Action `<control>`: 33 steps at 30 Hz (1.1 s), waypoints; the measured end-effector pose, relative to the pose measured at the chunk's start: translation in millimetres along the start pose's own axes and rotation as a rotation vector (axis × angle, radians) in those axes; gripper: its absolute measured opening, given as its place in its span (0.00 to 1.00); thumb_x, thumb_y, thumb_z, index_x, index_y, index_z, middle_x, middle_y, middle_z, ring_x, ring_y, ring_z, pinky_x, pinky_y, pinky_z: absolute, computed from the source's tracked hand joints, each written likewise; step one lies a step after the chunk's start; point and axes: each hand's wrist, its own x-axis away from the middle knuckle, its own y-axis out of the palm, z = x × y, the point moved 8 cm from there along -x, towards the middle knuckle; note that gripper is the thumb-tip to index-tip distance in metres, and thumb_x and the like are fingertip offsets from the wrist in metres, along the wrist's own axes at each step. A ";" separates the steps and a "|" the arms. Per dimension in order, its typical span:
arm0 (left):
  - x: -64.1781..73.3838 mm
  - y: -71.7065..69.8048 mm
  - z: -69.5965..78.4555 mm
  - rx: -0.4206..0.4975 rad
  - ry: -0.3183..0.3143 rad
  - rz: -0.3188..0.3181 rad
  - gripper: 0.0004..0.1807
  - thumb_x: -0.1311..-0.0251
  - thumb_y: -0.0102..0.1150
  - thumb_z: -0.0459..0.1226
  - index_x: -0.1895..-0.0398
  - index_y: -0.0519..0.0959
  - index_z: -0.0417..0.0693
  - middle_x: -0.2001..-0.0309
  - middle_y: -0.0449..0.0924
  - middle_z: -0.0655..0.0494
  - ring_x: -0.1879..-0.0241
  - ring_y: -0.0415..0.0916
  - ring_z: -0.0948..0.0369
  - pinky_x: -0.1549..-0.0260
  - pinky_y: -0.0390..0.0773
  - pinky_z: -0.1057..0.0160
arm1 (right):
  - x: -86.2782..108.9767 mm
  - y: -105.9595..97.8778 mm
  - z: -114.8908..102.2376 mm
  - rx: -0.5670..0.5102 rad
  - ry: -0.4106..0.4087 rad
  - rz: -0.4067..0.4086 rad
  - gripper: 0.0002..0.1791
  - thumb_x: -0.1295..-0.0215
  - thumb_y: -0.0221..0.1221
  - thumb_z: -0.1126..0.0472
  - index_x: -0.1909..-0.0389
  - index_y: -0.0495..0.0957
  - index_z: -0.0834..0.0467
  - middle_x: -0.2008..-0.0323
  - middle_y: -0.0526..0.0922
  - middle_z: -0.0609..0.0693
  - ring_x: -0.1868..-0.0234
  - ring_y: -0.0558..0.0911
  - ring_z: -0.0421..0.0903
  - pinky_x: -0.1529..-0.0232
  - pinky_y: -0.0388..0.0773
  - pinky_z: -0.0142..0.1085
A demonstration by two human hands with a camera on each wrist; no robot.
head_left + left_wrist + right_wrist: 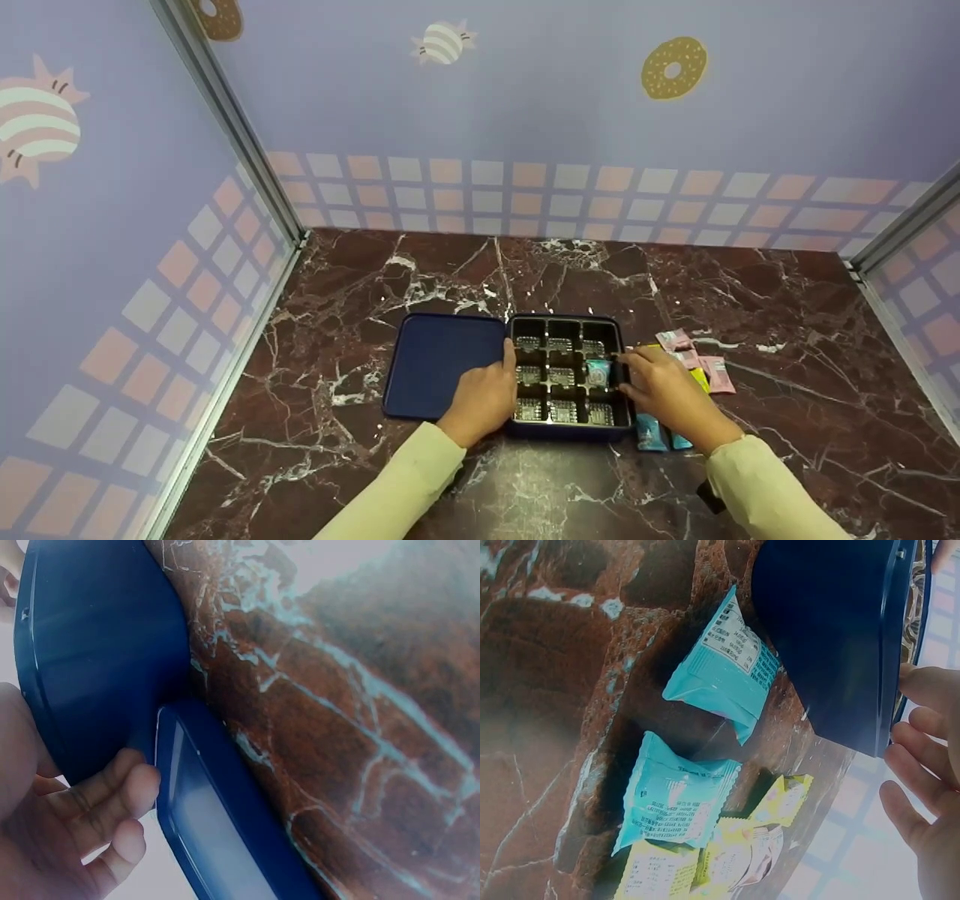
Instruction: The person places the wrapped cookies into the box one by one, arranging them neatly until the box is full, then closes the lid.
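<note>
While the box (570, 431) holds a teal packet (598, 373), left fingers (139, 791) and right fingers (922, 761) loosely touch it.

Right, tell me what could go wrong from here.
The right hand is at the right rim of the navy box; its fingertips might bump the teal snack packet in the nine-compartment tray.
That hand is also close to the loose teal packets and could brush them aside.
The navy lid lies alongside the box's left side, so a leftward push might knock the two together.
</note>
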 end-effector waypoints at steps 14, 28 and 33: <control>1.6 -4.7 1.4 -0.004 0.016 0.074 0.31 0.40 0.55 0.37 0.35 0.67 0.30 0.81 0.79 0.55 0.88 0.71 0.59 0.86 0.71 0.58 | 6.3 -2.3 6.6 -0.018 0.065 -0.016 0.17 0.46 0.69 0.61 0.55 0.81 0.61 0.58 0.81 0.57 0.56 0.82 0.54 0.55 0.79 0.49; 0.0 -0.6 -0.3 0.008 -0.012 -0.011 0.33 0.40 0.55 0.38 0.33 0.64 0.31 0.79 0.79 0.53 0.87 0.71 0.58 0.87 0.70 0.58 | 14.0 -6.4 9.7 0.003 0.060 0.010 0.12 0.41 0.64 0.65 0.56 0.81 0.62 0.59 0.82 0.56 0.57 0.82 0.53 0.54 0.78 0.48; -0.9 0.2 -0.1 0.013 -0.012 -0.028 0.33 0.39 0.54 0.38 0.32 0.63 0.31 0.80 0.78 0.53 0.88 0.70 0.58 0.87 0.70 0.58 | 17.1 -7.7 12.5 0.006 0.032 0.032 0.12 0.45 0.66 0.66 0.58 0.82 0.62 0.61 0.82 0.55 0.59 0.82 0.52 0.56 0.79 0.46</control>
